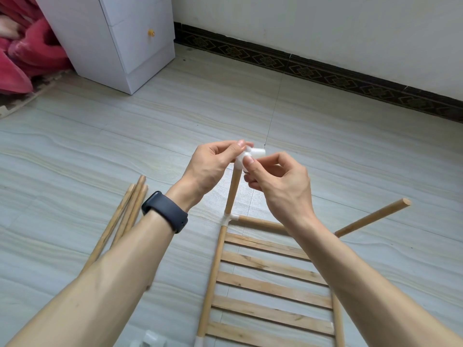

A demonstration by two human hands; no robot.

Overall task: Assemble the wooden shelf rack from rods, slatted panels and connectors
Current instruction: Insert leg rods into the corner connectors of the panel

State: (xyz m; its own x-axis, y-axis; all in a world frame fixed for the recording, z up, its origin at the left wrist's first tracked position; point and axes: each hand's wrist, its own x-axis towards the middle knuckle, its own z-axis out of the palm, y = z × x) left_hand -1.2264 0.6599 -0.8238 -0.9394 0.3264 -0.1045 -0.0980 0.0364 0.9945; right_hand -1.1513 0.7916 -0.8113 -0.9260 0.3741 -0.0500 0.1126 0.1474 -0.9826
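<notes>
Connector [252,156] seemingly tops rod [233,191]; forearm [120,259] covers spare rods [134,201].

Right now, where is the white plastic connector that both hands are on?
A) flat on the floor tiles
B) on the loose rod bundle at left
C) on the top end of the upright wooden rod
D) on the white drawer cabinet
C: the white plastic connector sits on the top end of the upright wooden rod, pinched between the left hand and the right hand.
</notes>
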